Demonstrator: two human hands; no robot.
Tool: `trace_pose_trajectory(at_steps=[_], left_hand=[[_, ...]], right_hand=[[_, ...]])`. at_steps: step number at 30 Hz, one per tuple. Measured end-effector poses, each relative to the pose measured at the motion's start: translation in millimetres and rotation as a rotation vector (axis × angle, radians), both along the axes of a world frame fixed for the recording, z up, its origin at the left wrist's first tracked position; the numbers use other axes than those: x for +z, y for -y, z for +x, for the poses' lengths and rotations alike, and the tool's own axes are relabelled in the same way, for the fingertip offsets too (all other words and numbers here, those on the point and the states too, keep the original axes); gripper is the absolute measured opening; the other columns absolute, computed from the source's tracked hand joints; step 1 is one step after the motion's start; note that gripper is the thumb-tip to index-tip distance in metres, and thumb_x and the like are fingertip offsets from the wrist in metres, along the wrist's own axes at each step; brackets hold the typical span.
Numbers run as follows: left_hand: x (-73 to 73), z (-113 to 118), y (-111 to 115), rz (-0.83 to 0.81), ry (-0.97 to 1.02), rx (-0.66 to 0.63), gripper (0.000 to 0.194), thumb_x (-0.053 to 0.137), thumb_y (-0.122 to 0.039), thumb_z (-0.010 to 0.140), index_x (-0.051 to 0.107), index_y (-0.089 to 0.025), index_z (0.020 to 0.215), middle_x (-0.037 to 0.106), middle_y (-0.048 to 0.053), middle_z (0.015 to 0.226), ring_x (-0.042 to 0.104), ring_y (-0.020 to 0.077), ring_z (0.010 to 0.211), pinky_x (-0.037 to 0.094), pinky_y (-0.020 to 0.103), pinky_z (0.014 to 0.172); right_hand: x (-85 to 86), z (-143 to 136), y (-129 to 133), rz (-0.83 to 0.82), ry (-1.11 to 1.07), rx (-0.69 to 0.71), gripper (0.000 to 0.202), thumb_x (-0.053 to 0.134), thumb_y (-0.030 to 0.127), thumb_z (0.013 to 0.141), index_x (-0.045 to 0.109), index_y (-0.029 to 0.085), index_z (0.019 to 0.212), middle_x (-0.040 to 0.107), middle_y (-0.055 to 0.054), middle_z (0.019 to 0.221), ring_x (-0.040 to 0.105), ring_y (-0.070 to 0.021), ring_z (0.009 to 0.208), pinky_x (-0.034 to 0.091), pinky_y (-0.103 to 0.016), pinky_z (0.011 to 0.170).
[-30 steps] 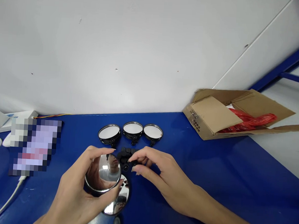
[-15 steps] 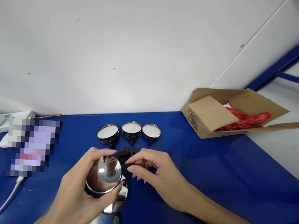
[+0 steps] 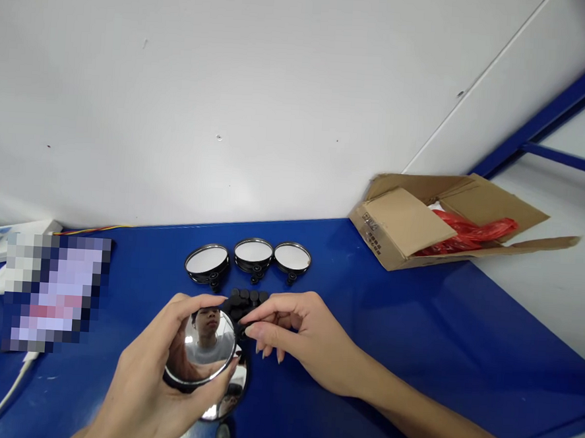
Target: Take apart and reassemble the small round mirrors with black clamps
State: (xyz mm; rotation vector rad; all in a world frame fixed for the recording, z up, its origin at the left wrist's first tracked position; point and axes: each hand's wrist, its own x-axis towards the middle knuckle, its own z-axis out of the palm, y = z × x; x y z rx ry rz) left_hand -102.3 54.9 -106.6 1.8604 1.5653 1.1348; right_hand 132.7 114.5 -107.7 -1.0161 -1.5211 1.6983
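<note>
My left hand point(image 3: 151, 375) grips a round mirror point(image 3: 205, 349) by its rim, thumb below and fingers above; the glass faces me. Close to its right edge, my right hand point(image 3: 300, 332) pinches a small black part point(image 3: 241, 329), mostly hidden by the fingertips. Under the held mirror lies another round mirror point(image 3: 224, 400), with a black knob point(image 3: 224, 434) at its lower end. Several small black knobs point(image 3: 248, 297) sit in a cluster just beyond my hands. Farther back are stacked round mirrors, at left point(image 3: 207, 260), middle point(image 3: 253, 251) and right point(image 3: 293, 257), with black joints toward me.
An opened cardboard box point(image 3: 388, 235) holding red plastic point(image 3: 470, 233) stands at the back right. At the left are a blurred phone point(image 3: 63, 291) with a white cable point(image 3: 9, 393) and a white device point(image 3: 44, 230). A white wall point(image 3: 221, 96) rises behind the blue table point(image 3: 390, 317).
The whole view has shifted slightly, so most things appear a little farther left. Both hands keep nearly the same grips, with the held mirror turned very slightly.
</note>
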Motion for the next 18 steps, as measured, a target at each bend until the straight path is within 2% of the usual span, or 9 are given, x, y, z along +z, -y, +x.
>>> trace_pose_trajectory(at_steps=[4, 13, 18], left_hand=[[0.4, 1, 2, 0.024, -0.002, -0.011, 0.047, 0.084, -0.038, 0.094, 0.065, -0.036, 0.136, 0.071, -0.003, 0.1, 0.073, 0.0154, 0.077, 0.059, 0.024, 0.068], [-1.8, 5, 7, 0.015, 0.041, -0.002, 0.047, 0.084, -0.037, 0.094, 0.064, -0.037, 0.136, 0.073, -0.003, 0.105, 0.075, 0.0154, 0.079, 0.06, 0.023, 0.065], [-4.6, 6, 8, 0.075, 0.009, 0.012, 0.044, 0.085, -0.036, 0.093, 0.065, -0.032, 0.132, 0.073, -0.001, 0.102, 0.075, 0.0158, 0.079, 0.061, 0.024, 0.068]], right_hand=[[-3.9, -2, 1, -0.004, -0.058, 0.002, 0.027, 0.092, 0.044, 0.093, 0.091, 0.02, 0.107, 0.078, -0.002, 0.083, 0.072, -0.0138, 0.073, 0.056, -0.021, 0.06], [-5.3, -6, 7, -0.001, -0.109, -0.014, 0.022, 0.091, 0.039, 0.096, 0.092, 0.022, 0.109, 0.076, -0.003, 0.088, 0.072, -0.013, 0.074, 0.058, -0.019, 0.058], [-8.5, -14, 12, -0.018, -0.129, -0.017, 0.024, 0.09, 0.041, 0.096, 0.091, 0.021, 0.109, 0.076, -0.002, 0.085, 0.072, -0.0136, 0.072, 0.059, -0.02, 0.057]])
